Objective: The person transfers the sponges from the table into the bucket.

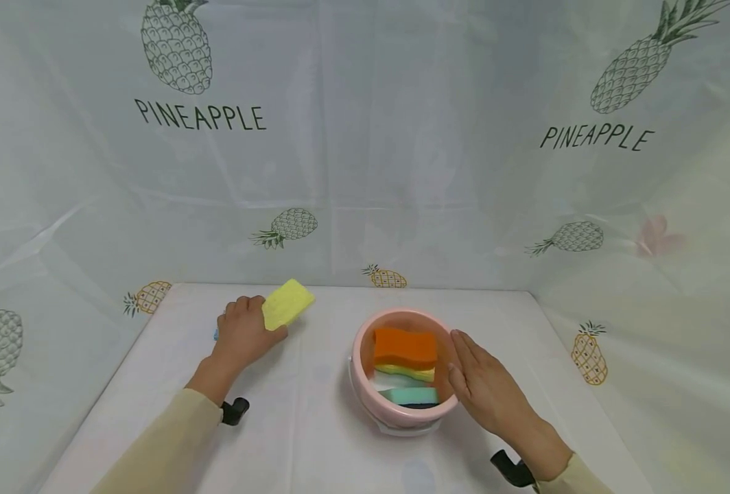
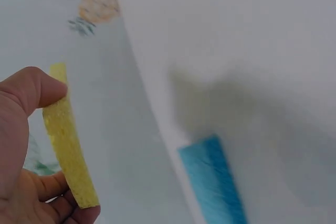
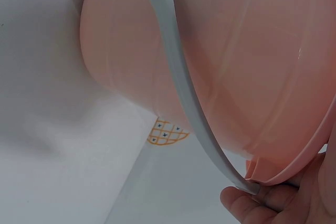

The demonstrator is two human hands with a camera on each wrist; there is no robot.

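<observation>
A thin yellow sponge (image 1: 288, 304) is pinched between the thumb and fingers of my left hand (image 1: 241, 333), raised over the far left of the table. In the left wrist view the sponge (image 2: 68, 140) shows edge-on. Below that hand lies a blue block-shaped piece (image 2: 214, 182), mostly hidden in the head view. My right hand (image 1: 495, 391) touches the right rim of a pink bucket (image 1: 365, 401), its fingers straight. In the bucket lie an orange wavy sponge (image 1: 405, 348), a yellow one (image 1: 405, 372) and a mint-green one (image 1: 409, 396) with a dark underside.
The bucket's white handle (image 3: 184, 87) hangs down its side. A white-covered table (image 1: 315, 439) carries everything. Pale sheeting (image 1: 427, 158) with pineapple prints rises behind and at both sides. Black straps with dark fittings (image 1: 235, 411) sit at the wrists.
</observation>
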